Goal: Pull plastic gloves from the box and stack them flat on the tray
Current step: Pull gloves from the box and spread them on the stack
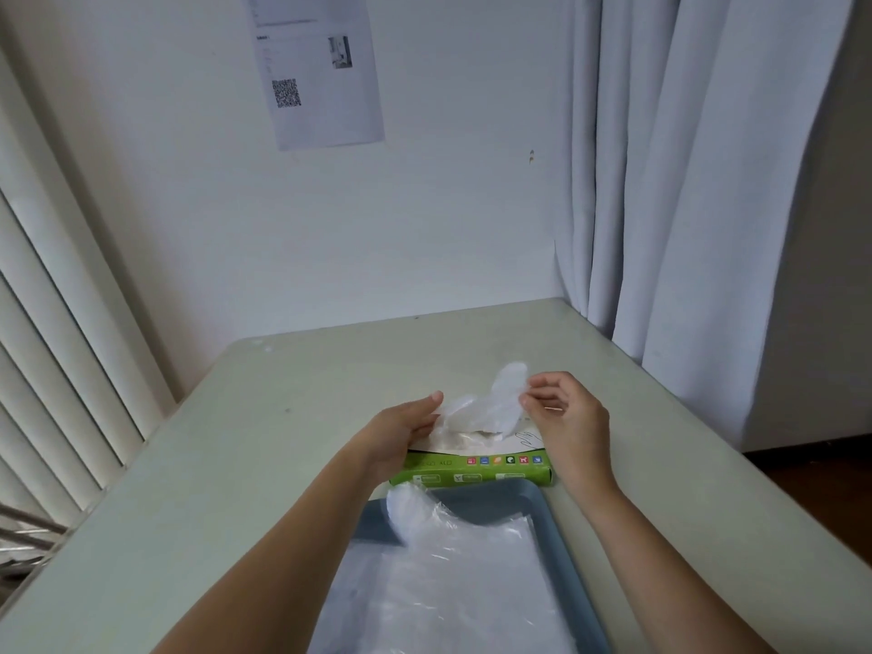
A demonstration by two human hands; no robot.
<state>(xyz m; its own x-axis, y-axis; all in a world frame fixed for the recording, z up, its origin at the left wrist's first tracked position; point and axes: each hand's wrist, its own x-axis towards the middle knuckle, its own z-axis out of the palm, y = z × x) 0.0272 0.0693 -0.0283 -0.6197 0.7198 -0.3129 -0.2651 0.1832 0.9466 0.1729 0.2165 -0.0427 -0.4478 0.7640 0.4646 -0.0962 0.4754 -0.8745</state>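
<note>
1 clear plastic glove (pixel 488 404) is partway out of the slot in the top of the green box (pixel 476 468), its film billowing up above the opening and its lower part not yet free of the slot. The right hand (pixel 568 415) pinches the glove's right edge, with thumb and forefinger together on the film and the other fingers curled in. The left hand (pixel 403 434) sits at the box's left end with its thumb against the glove's left edge. Its fingers are hidden under the film, so I cannot tell whether they grip the glove or only steady the box.

Just in front of the box lies the blue-grey tray (pixel 495 494). It already carries a stack of gloves (pixel 448 582), mostly flat, though 1 finger of the top glove curls up over the tray's far rim. The count in the pile cannot be read through the clear layers.

Judging from this, the task is well under way: several gloves are laid down and this 1 is mid-pull. It must yet come free, be spread out and be laid on the pile, and that raised finger wants smoothing. How many remain in the box is not visible.

Box and tray rest on a pale worktop (pixel 226 441). A printed sheet of paper (pixel 321 68) hangs on the wall behind, a curtain (pixel 684 181) hangs at the right, and blinds (pixel 52 370) are at the left.
</note>
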